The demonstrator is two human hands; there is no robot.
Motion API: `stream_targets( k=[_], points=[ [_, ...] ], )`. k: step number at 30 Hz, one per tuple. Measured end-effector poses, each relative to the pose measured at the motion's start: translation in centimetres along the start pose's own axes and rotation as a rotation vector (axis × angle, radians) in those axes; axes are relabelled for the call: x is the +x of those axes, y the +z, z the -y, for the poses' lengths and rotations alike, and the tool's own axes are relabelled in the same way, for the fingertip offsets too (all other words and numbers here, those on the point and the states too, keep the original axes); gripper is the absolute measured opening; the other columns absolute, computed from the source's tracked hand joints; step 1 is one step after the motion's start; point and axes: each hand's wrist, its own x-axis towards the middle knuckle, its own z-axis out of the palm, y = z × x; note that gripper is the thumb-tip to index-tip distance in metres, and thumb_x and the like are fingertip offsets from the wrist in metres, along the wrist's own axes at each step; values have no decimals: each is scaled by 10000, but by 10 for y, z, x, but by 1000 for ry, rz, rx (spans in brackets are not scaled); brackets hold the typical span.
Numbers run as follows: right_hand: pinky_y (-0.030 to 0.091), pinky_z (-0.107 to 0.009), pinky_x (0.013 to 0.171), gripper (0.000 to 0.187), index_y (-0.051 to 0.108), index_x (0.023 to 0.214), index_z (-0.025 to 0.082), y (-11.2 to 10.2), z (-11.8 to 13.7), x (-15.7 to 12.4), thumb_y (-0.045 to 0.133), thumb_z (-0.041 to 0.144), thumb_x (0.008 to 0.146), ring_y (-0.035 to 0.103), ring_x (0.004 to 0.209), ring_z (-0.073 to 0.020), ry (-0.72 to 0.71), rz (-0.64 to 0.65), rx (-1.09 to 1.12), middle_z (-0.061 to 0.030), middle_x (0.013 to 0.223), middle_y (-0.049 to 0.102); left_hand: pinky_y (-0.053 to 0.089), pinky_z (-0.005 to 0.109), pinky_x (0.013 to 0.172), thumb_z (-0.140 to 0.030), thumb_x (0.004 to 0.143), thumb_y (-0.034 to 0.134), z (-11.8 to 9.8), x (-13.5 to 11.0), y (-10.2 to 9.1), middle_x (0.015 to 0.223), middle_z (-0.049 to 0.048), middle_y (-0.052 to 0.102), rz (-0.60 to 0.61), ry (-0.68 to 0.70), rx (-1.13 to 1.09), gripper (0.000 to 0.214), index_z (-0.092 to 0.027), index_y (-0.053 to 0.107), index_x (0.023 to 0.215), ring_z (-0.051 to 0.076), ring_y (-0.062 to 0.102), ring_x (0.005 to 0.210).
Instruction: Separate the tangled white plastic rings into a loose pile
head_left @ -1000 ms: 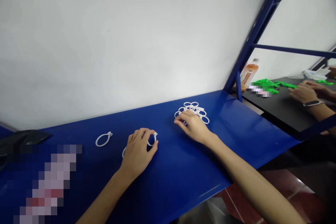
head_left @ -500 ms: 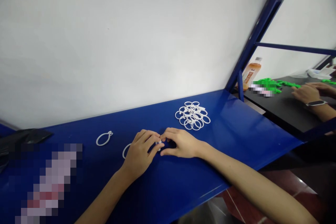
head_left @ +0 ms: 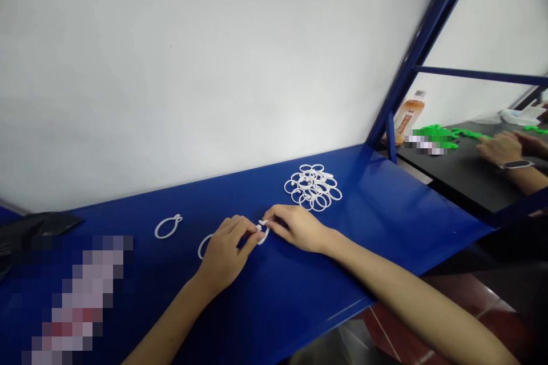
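Note:
Between my hands is a white plastic ring [head_left: 264, 236], its far side partly hidden by my fingers. My left hand [head_left: 229, 245] pinches one end of it, near a small knob. The thumb and fingertips of my right hand [head_left: 293, 225] pinch the other side. Behind my left hand a second white ring [head_left: 202, 247] lies on the blue table, half covered. Farther left lies a single white ring with a small loop [head_left: 168, 227]. A pile of white rings [head_left: 314, 188] rests beyond my right hand.
The blue table [head_left: 274, 308] meets a white wall behind. A black plastic bag [head_left: 38, 225] and a blurred patch are at left. On the right, past a blue metal frame [head_left: 411, 60], a black table holds green pieces [head_left: 434, 134], a bottle [head_left: 409, 117] and another person's hands [head_left: 505, 148].
My right fingertips have closed in from a wider spread and now pinch the ring. More of the ring shows between my hands. The view has shifted slightly.

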Motion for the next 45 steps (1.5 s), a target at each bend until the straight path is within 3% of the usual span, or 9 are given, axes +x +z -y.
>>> stream_targets(
  k=[3,8,15,25,29,32,37,41,45],
  points=[
    [510,-294,816,202,620,1114,183,-1,1,-1,447,212,1013,647,890,-159,-82,-2,-6,-67,1028,685,411,265,685,-388,991,494,-1,1,1,718,-34,608,18,-71,-47,303,-212,569,756,138,567,689],
    [500,-265,754,202,633,1076,164,-1,4,-2,447,216,1019,608,825,-146,-173,39,-27,-60,943,662,405,255,655,-443,965,518,0,1,1,705,-39,604,53,-188,-98,322,-215,586,748,133,557,660],
    [479,-273,726,270,638,1043,144,0,10,-6,401,272,1048,553,790,-155,-276,-13,-134,-66,873,625,401,274,673,-409,987,452,-2,2,-5,686,-33,631,56,-135,-113,362,-224,608,719,146,560,669],
    [420,-275,652,311,667,1020,133,-1,10,-6,381,251,1051,501,738,-165,-333,70,-423,-58,819,600,403,300,699,-288,975,489,5,-1,2,725,-28,657,132,-87,-1,307,-227,589,692,166,562,728],
    [390,-265,600,257,693,1052,168,-3,3,-3,450,248,1031,515,729,-156,-257,49,-472,-52,850,618,440,331,774,-360,954,561,5,-1,4,835,-2,685,109,-71,143,191,-226,621,833,195,588,813],
    [386,-257,590,265,706,1087,192,-6,-3,-2,456,257,1032,536,740,-148,-200,1,-471,-54,875,634,452,363,842,-441,944,570,5,0,0,940,31,691,72,-50,305,231,-221,640,950,229,603,914],
    [442,-255,660,292,680,1190,184,-17,-14,-1,439,192,1025,585,827,-154,-79,-79,-468,-69,945,649,468,409,834,-452,963,494,9,0,-12,1049,105,659,152,-230,640,351,-170,647,1105,293,583,1002],
    [454,-261,640,299,671,1200,221,-37,-24,-3,434,219,1018,606,884,-182,197,-155,-605,-95,1105,619,481,414,780,-460,976,437,13,-2,-11,1056,128,632,308,-321,660,392,-156,649,1104,307,585,993],
    [465,-271,629,301,649,1203,237,-61,-32,-8,412,261,1019,619,917,-210,494,-216,-721,-107,1163,599,489,430,824,-381,981,431,14,-4,-4,1078,115,626,299,-277,529,331,-165,650,1104,286,590,997]
  ],
)
